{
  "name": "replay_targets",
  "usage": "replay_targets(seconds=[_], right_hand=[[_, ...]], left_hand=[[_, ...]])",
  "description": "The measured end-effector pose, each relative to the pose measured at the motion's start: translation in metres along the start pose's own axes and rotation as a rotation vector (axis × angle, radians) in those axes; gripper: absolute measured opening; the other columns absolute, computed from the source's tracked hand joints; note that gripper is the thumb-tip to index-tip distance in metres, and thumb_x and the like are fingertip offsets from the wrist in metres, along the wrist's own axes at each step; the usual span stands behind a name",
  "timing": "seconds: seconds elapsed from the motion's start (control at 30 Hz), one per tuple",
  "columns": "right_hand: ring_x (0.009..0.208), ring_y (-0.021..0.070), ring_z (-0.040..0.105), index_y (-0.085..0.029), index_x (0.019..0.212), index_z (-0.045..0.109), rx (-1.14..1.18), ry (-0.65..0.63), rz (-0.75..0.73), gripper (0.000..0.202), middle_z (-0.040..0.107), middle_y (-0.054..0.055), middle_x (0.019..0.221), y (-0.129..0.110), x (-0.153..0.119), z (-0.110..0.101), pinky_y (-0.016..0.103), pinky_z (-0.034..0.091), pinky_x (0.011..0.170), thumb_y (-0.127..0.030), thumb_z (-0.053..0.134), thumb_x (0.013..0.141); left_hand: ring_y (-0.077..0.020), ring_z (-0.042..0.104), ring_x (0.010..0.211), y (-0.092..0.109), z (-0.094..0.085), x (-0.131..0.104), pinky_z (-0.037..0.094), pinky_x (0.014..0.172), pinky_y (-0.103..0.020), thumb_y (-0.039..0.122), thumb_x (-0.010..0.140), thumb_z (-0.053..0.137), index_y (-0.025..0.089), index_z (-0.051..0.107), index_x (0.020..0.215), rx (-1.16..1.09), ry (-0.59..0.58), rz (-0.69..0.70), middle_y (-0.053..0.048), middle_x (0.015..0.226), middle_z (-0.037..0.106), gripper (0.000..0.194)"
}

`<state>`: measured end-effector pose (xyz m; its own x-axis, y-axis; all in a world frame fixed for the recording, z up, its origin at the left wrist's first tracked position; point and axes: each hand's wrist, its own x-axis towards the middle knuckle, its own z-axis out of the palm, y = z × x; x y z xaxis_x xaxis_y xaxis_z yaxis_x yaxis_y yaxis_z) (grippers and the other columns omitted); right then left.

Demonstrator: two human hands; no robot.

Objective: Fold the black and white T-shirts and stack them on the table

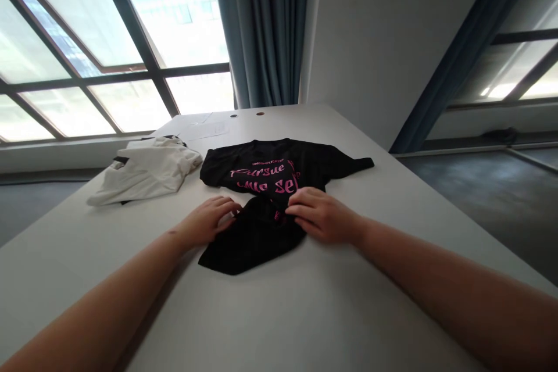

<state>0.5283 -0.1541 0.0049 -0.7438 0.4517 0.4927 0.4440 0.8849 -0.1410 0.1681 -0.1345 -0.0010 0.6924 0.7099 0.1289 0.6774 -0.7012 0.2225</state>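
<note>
Head view, black shirt [270,186]: it lies on the white table [305,314], in the middle, in front of the person and between the two hands.
Colour of the shirt: deep black, so dark that many small folds are hard to see.
Pink print [261,171]: shiny letters on the upper part; "Pursue" can be read, with smaller letters above it, and the line below is broken by the folds.
Shape of the shirt: not flat; the far part is wide, and a narrow pointed piece reaches out to the right.
Near part of the shirt: plain black, turned at an angle, with a pointed lower edge towards the person; a bit of pink shows near the right fingertips.
Left hand [211,218]: fingers bent, tips at the left edge of the near part; I cannot tell if they pinch it.
Right hand [320,215]: fingers curled, tips on the cloth beside the print; whether they grip it, I cannot tell.
White cloth [148,171]: a crumpled heap to the left of the shirt, apart from it, with black bits at its edges.
Behind the table: a blue curtain [265,29] beside the large window [187,17].
</note>
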Motion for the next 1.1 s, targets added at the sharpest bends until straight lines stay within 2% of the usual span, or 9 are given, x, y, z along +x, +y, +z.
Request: replay_targets(seconds=[0.17, 0.27, 0.37, 0.47, 0.6, 0.7, 0.83, 0.93, 1.1], right_hand=[[0.138, 0.0312, 0.058, -0.017, 0.152, 0.059, -0.019, -0.144, -0.042, 0.053, 0.063, 0.019, 0.147, -0.059, -0.014, 0.003, 0.057, 0.041, 0.122, -0.026, 0.062, 0.099], [0.127, 0.0315, 0.064, -0.014, 0.149, 0.061, -0.037, -0.232, 0.066, 0.058, 0.069, 0.019, 0.133, -0.072, -0.013, 0.007, 0.059, 0.040, 0.122, -0.024, 0.071, 0.093], [0.110, 0.0286, 0.069, -0.016, 0.122, 0.075, -0.026, -0.287, 0.095, 0.034, 0.073, 0.013, 0.112, -0.071, -0.012, 0.004, 0.056, 0.042, 0.121, -0.018, 0.073, 0.089], [0.095, 0.0235, 0.068, -0.019, 0.100, 0.075, 0.063, -0.318, 0.029, 0.014, 0.071, 0.007, 0.096, -0.065, -0.012, -0.008, 0.052, 0.043, 0.120, -0.012, 0.065, 0.092], [0.093, 0.0217, 0.067, -0.020, 0.094, 0.070, 0.190, -0.265, 0.027, 0.018, 0.071, 0.007, 0.096, -0.055, -0.015, -0.023, 0.045, 0.050, 0.111, -0.013, 0.054, 0.099], [0.096, 0.0224, 0.068, -0.021, 0.099, 0.069, 0.208, -0.303, 0.083, 0.017, 0.071, 0.008, 0.100, -0.049, -0.018, -0.025, 0.042, 0.053, 0.103, -0.013, 0.054, 0.100], [0.107, 0.0279, 0.066, -0.019, 0.121, 0.070, 0.086, -0.346, 0.151, 0.030, 0.071, 0.013, 0.115, -0.042, -0.019, -0.018, 0.044, 0.053, 0.099, -0.018, 0.069, 0.091], [0.097, 0.0277, 0.067, -0.019, 0.110, 0.074, 0.017, -0.372, 0.168, 0.018, 0.073, 0.011, 0.102, -0.036, -0.020, -0.019, 0.043, 0.052, 0.092, -0.019, 0.065, 0.093], [0.078, 0.0201, 0.067, -0.022, 0.101, 0.073, 0.175, -0.247, 0.290, 0.016, 0.075, 0.006, 0.089, -0.018, -0.035, -0.057, 0.032, 0.050, 0.075, -0.025, 0.058, 0.097]], left_hand=[[-0.0250, 0.071, 0.103, 0.044, -0.009, -0.027, 0.056, 0.095, -0.040, 0.034, 0.098, 0.059, 0.024, 0.069, 0.128, -0.287, -0.136, -0.037, -0.009, 0.118, 0.076, 0.033], [-0.0228, 0.073, 0.099, 0.059, -0.008, -0.027, 0.059, 0.089, -0.036, 0.039, 0.097, 0.066, 0.020, 0.068, 0.128, -0.672, -0.307, 0.022, -0.009, 0.115, 0.078, 0.036], [-0.0231, 0.074, 0.109, 0.066, -0.003, -0.024, 0.057, 0.099, -0.037, 0.035, 0.103, 0.059, 0.021, 0.069, 0.129, -0.878, -0.398, 0.174, -0.009, 0.119, 0.078, 0.031], [-0.0249, 0.069, 0.118, 0.066, 0.007, -0.022, 0.052, 0.110, -0.042, 0.024, 0.098, 0.061, 0.025, 0.072, 0.120, -0.583, -0.151, 0.181, -0.008, 0.123, 0.076, 0.024], [-0.0289, 0.060, 0.132, 0.055, 0.026, -0.010, 0.048, 0.115, -0.046, 0.021, 0.087, 0.072, 0.024, 0.063, 0.134, -0.339, 0.174, 0.082, -0.013, 0.142, 0.062, 0.048], [-0.0315, 0.059, 0.134, 0.049, 0.037, 0.004, 0.048, 0.114, -0.049, 0.016, 0.082, 0.074, 0.026, 0.059, 0.141, -0.296, 0.214, 0.048, -0.014, 0.147, 0.059, 0.062], [-0.0289, 0.066, 0.125, 0.049, 0.037, 0.014, 0.049, 0.114, -0.047, 0.011, 0.085, 0.066, 0.026, 0.072, 0.119, -0.311, 0.168, 0.143, -0.009, 0.138, 0.069, 0.038], [-0.0257, 0.069, 0.122, 0.050, 0.027, 0.008, 0.052, 0.110, -0.043, 0.011, 0.091, 0.058, 0.025, 0.072, 0.119, -0.417, 0.227, 0.151, -0.008, 0.133, 0.074, 0.035], [-0.0265, 0.071, 0.124, 0.059, 0.007, -0.012, 0.054, 0.108, -0.041, 0.016, 0.095, 0.059, 0.025, 0.075, 0.119, -0.610, 0.424, 0.056, -0.009, 0.134, 0.075, 0.030]])
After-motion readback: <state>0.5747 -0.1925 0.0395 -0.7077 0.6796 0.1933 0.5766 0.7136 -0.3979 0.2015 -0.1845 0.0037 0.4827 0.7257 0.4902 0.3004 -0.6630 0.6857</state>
